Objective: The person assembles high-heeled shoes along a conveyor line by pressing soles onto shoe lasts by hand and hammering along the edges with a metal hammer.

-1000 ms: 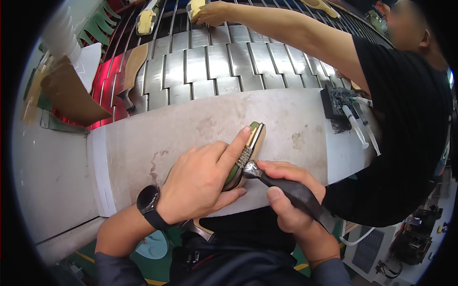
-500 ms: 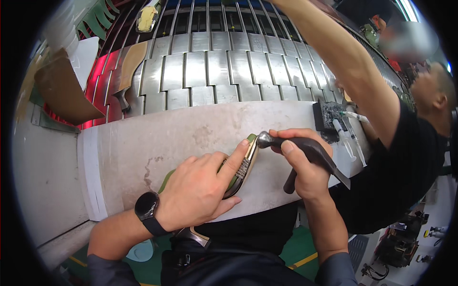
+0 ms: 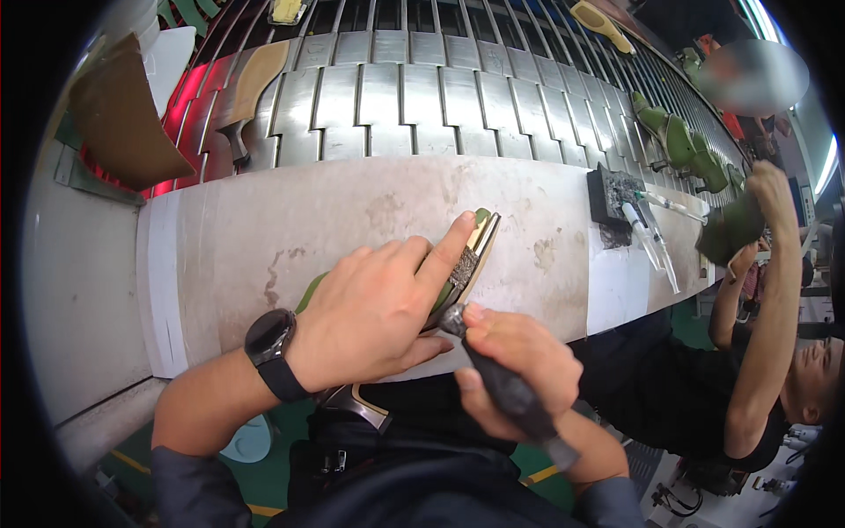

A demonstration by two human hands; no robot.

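My left hand (image 3: 370, 308), wearing a black watch, is closed around a green high-heeled shoe (image 3: 462, 271), its index finger stretched along the toe. The shoe lies on its side on the bench, with a glittery band and the pale edge of its sole turned up to the right. Its heel (image 3: 359, 407) sticks out below my wrist; much of the shoe's body is hidden under the hand. My right hand (image 3: 528, 365) grips a dark-handled hammer (image 3: 452, 320), whose round metal head is beside the shoe's right edge, near my left thumb. Whether it touches the shoe I cannot tell.
Beyond the pale bench (image 3: 528, 220) runs a metal slat conveyor (image 3: 378, 97) carrying a tan sole piece with a heel (image 3: 262, 75) and several green shoes (image 3: 682, 150). Syringes (image 3: 647, 238) lie by a black block (image 3: 607, 198). At right, a co-worker holds a green shoe (image 3: 732, 229).
My right hand has brought the hammer from the toe back toward me along the shoe's edge. The co-worker's arm has withdrawn from over the conveyor, and a green shoe is now in their hands.
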